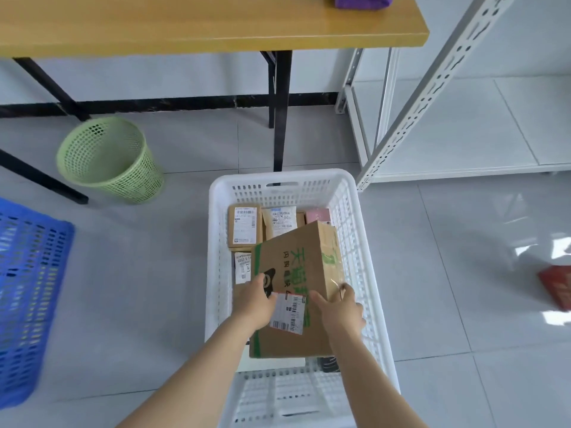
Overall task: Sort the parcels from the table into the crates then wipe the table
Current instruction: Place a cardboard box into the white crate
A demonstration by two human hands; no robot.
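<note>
A large brown cardboard parcel [296,273] with green print and a white label lies tilted inside the white crate [358,242] on the floor. My left hand [253,301] grips its left edge, thumb on top. My right hand [340,307] holds its right edge, fingers curled round the side. Under and behind it lie several smaller parcels, among them a brown box [244,225] and a white-labelled packet [282,219]. The wooden table [185,23] stands behind, with a purple cloth [361,0] at its far right.
A blue crate [27,288] sits on the floor at the left. A green mesh bin [108,159] stands under the table by its black legs [281,112]. White metal shelving [432,97] rises at the right. A red object [557,285] lies at the right edge.
</note>
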